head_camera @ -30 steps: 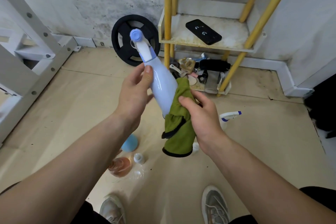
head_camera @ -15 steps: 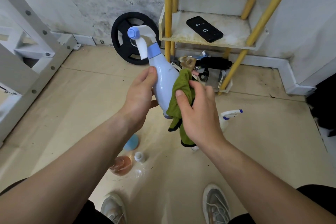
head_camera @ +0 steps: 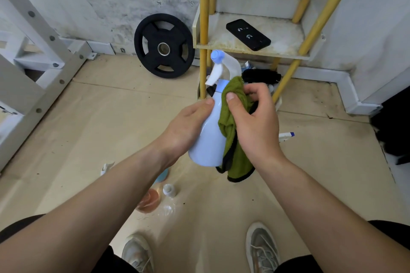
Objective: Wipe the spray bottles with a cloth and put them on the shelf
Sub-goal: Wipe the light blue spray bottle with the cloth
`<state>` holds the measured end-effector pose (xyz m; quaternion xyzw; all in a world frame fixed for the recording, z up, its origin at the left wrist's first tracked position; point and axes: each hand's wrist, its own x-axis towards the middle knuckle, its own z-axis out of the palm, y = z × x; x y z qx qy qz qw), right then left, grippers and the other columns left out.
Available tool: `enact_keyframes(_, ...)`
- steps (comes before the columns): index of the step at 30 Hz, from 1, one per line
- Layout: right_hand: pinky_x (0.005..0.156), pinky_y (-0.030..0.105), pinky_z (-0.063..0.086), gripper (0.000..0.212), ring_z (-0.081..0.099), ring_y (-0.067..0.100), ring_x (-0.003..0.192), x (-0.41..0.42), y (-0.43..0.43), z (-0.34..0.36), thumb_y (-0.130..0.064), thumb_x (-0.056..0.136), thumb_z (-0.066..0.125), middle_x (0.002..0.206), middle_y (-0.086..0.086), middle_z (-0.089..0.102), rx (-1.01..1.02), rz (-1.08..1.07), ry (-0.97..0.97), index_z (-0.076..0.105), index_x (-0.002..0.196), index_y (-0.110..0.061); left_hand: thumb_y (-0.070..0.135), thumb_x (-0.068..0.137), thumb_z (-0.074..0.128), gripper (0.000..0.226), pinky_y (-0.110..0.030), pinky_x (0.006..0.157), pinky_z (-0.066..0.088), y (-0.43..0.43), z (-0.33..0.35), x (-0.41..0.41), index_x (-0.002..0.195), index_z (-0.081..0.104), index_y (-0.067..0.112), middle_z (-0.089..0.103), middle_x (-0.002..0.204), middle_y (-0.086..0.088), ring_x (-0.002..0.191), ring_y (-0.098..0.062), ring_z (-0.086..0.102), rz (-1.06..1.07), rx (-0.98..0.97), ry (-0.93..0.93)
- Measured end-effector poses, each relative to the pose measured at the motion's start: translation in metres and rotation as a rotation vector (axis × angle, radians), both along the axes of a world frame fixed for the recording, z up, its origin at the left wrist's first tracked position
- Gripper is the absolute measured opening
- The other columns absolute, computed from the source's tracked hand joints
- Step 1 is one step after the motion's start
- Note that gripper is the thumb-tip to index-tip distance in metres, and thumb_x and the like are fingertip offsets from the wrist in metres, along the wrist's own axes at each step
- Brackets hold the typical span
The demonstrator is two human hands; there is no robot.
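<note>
As it is held up between both hands, the bottle [head_camera: 208,135] stands close to upright: base toward the person, trigger head up and away, leaning slightly right.

Item, bottle: pale blue body, white trigger, blue cap. In this view its head sits just under the front edge of the shelf [head_camera: 286,37].

Item, left hand [head_camera: 184,126]: grips the body from the left, thumb up at the shoulder. This hand alone carries the bottle.

Item, right hand [head_camera: 255,124]: thumb and curled fingers hold the cloth [head_camera: 235,157] and press it against the bottle's right side near the neck. The green tail hangs below the base.

Item, shelf: ahead and up to the right of the hands, near. A phone [head_camera: 248,34] lies across its middle, with bare board to either side.

Judgement: wiping is under way and placing is not yet begun. The right hand is nearer the shelf, but the left has the bottle, so the left would likely lift it forward and up, base first, clear of the phone.

Item, floor: an orange bottle [head_camera: 148,201] and a white sprayer [head_camera: 286,136] await.
</note>
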<state>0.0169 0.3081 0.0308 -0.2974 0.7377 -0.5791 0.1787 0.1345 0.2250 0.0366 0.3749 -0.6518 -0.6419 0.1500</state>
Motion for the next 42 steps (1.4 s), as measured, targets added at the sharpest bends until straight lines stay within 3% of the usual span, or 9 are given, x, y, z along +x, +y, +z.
enact_keyframes(2,0.074,0.032,0.05,0.019,0.061,0.009,0.09,0.002,0.001,0.001,-0.037,0.091,0.069,0.097,-0.011,0.061,0.001,0.014,0.146,0.054,0.099,-0.03,0.041,0.107,0.04,0.037,-0.021,0.089,0.05,0.004,-0.004,-0.002,0.106,0.072,0.023,0.075,0.106,0.013,0.101,-0.004,0.069,0.012,-0.048,0.028)
enact_keyframes(10,0.072,0.04,0.052,0.018,0.055,0.022,0.095,0.02,0.007,-0.013,-0.041,0.087,0.064,0.102,-0.008,0.045,0.062,0.216,0.484,0.056,0.098,-0.03,0.034,0.106,0.045,0.039,-0.02,0.061,0.051,-0.004,-0.002,-0.005,0.078,0.064,0.015,0.068,0.066,0.008,0.061,-0.005,0.063,0.342,-0.002,0.035)
enact_keyframes(17,0.068,0.026,0.041,0.012,0.056,0.005,0.083,0.008,0.005,-0.019,-0.035,0.096,0.064,0.093,-0.009,0.058,0.087,0.232,0.111,0.056,0.09,-0.028,0.043,0.101,0.051,0.039,-0.026,0.059,0.045,-0.015,0.004,-0.001,0.07,0.057,0.02,0.063,0.063,0.007,0.059,-0.013,0.059,0.491,0.119,0.055)
enact_keyframes(20,0.068,0.032,0.048,0.016,0.058,0.005,0.069,-0.002,0.002,-0.012,-0.03,0.099,0.063,0.073,-0.015,0.061,0.054,0.189,-0.151,0.059,0.087,-0.02,0.05,0.098,0.054,0.038,-0.035,0.072,0.049,-0.014,0.002,-0.001,0.076,0.067,0.021,0.071,0.076,0.002,0.071,-0.019,0.066,0.395,0.218,0.07)
enact_keyframes(23,0.084,0.046,0.058,0.014,0.068,0.01,0.083,-0.008,-0.001,-0.006,-0.031,0.097,0.065,0.084,-0.018,0.069,0.028,0.155,-0.176,0.065,0.091,-0.019,0.061,0.088,0.06,0.043,-0.043,0.086,0.054,-0.01,-0.001,-0.001,0.091,0.075,0.02,0.077,0.096,-0.007,0.087,-0.028,0.073,0.242,0.241,0.103)
enact_keyframes(26,0.08,0.046,0.056,0.01,0.066,0.017,0.086,-0.01,-0.001,-0.001,-0.034,0.093,0.067,0.092,-0.001,0.067,-0.016,0.136,-0.002,0.063,0.089,-0.026,0.047,0.092,0.063,0.038,-0.04,0.083,0.057,-0.01,-0.001,0.0,0.1,0.074,0.012,0.076,0.103,-0.013,0.091,-0.029,0.073,0.095,0.193,0.147)
enact_keyframes(33,0.072,0.026,0.044,0.015,0.054,0.007,0.089,-0.003,0.005,0.002,-0.034,0.085,0.072,0.094,-0.016,0.049,-0.013,0.204,0.442,0.061,0.094,-0.032,0.032,0.1,0.054,0.033,-0.042,0.083,0.057,-0.011,0.001,0.001,0.098,0.073,0.006,0.075,0.097,-0.015,0.088,-0.029,0.072,0.12,0.202,0.231)
enact_keyframes(37,0.077,0.034,0.051,0.009,0.061,0.013,0.088,-0.003,0.005,-0.005,-0.031,0.09,0.067,0.092,-0.009,0.062,-0.042,0.22,0.135,0.061,0.092,-0.025,0.044,0.097,0.057,0.044,-0.051,0.092,0.054,-0.016,0.001,0.003,0.111,0.069,0.003,0.071,0.111,-0.023,0.095,-0.032,0.07,0.22,0.214,0.254)
enact_keyframes(42,0.082,0.042,0.051,0.018,0.062,0.022,0.084,-0.004,0.003,-0.01,-0.017,0.101,0.059,0.091,0.009,0.066,-0.056,0.196,-0.554,0.064,0.101,0.0,0.049,0.099,0.05,0.043,-0.038,0.075,0.058,-0.021,0.0,0.005,0.112,0.068,0.013,0.073,0.101,-0.01,0.089,-0.025,0.071,0.254,0.302,0.281)
